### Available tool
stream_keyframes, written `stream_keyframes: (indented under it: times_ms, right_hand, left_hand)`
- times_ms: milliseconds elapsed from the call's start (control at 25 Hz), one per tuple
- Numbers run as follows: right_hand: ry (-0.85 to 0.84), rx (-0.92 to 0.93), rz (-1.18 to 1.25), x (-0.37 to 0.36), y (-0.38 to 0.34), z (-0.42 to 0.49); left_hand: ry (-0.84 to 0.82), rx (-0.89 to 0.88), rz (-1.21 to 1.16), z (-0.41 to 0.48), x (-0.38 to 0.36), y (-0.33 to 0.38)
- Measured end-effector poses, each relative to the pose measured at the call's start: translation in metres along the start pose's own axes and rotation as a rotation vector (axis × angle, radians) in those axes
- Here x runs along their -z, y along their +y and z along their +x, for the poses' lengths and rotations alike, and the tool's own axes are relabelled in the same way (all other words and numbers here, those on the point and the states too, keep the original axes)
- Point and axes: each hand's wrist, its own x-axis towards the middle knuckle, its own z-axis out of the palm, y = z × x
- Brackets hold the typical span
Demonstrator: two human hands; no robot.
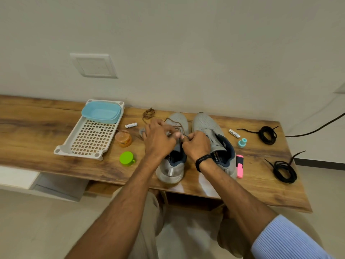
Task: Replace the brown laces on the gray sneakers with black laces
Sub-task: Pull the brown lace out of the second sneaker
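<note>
Two gray sneakers stand side by side on the wooden tabletop (37, 128), toes toward the wall, in the middle of the frame. Both hands work over the centre sneaker (173, 171). The left hand (158, 139) lies over its lacing with the fingers curled round the brown lace (177, 124), which loops up past the knuckles toward the toe. The right hand (196, 144), a black wristband (203, 161) on its wrist, pinches the same lace with closed fingers just beside the left hand. The second sneaker (205, 122) stands to the right, touching the right hand's back.

A loose brown lace (148, 114) lies bunched near the wall, above the left hand. Two coiled black laces lie well apart from the shoes at the right end: one (267, 134) farther back, one (284, 171) near the front edge. A pink highlighter (239, 166) lies just beside the second sneaker. At left sits a white perforated tray (89, 139) holding a blue tub (101, 112), with an orange jar (123, 138) and a green cap (127, 158) between tray and shoes.
</note>
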Motion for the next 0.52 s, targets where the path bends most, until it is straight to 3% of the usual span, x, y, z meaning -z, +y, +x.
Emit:
stream_keyframes:
  times_ms: [80, 120, 160, 320, 440, 520]
  right_hand:
    - [-0.007, 0.007, 0.007, 0.002, -0.001, 0.001]
    - [-0.017, 0.008, 0.007, 0.003, -0.001, 0.0]
    - [-0.026, 0.011, -0.001, 0.002, -0.002, 0.0]
    - [-0.016, 0.009, -0.055, -0.004, -0.002, 0.0]
    - [-0.029, 0.002, -0.058, -0.004, 0.0, 0.002]
    - [-0.026, 0.008, -0.071, -0.001, 0.0, 0.003]
  left_hand:
    - [0.055, 0.377, -0.629, 0.003, 0.011, 0.017]
    - [0.044, 0.491, -0.797, 0.002, 0.014, 0.019]
    - [0.001, 0.502, -0.795, 0.002, 0.015, 0.019]
    - [-0.162, 0.205, -0.309, -0.001, 0.013, 0.005]
    - [-0.288, 0.142, -0.313, 0.002, 0.014, 0.004]
    - [-0.326, 0.179, -0.453, 0.001, 0.02, 0.011]
